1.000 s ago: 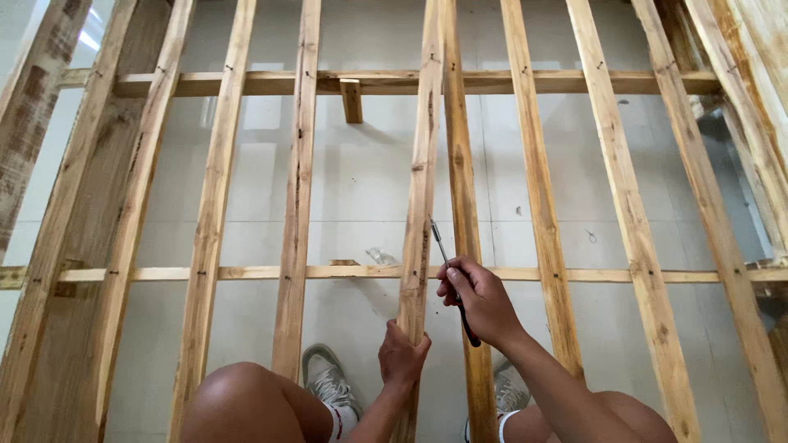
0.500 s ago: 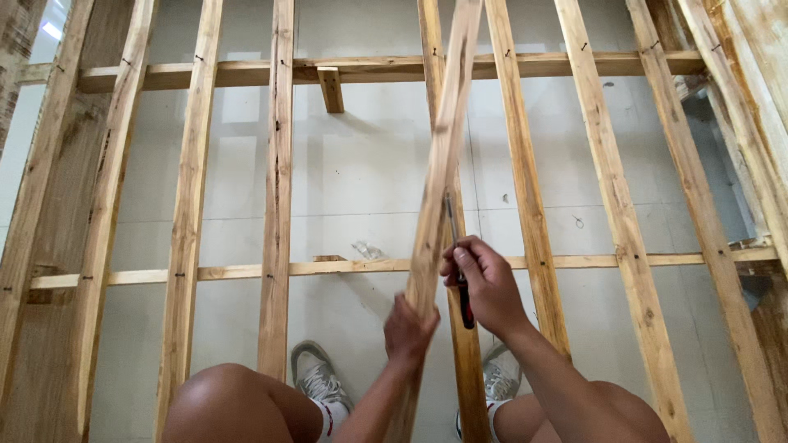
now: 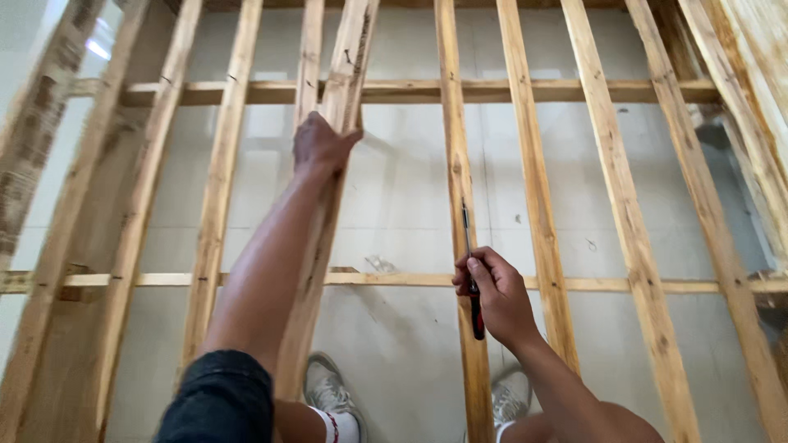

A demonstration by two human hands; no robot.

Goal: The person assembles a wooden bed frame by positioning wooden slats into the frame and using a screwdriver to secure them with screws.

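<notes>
Left hand (image 3: 322,143): arm stretched far forward, fingers wrapped around a loose wooden slat (image 3: 328,205), which tilts up off the frame (image 3: 538,205) (its lower end runs down by the knee).
Right hand (image 3: 497,295): arm bent, fist closed on a screwdriver (image 3: 470,275), tip pointing away along a fixed slat (image 3: 460,164).
Shoes (image 3: 328,385): on the pale floor below.

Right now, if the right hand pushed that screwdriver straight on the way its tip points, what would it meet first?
The right hand aims the screwdriver up along a vertical wooden slat. It would likely slide along that slat toward the crossbar, though depth is unclear.
</notes>
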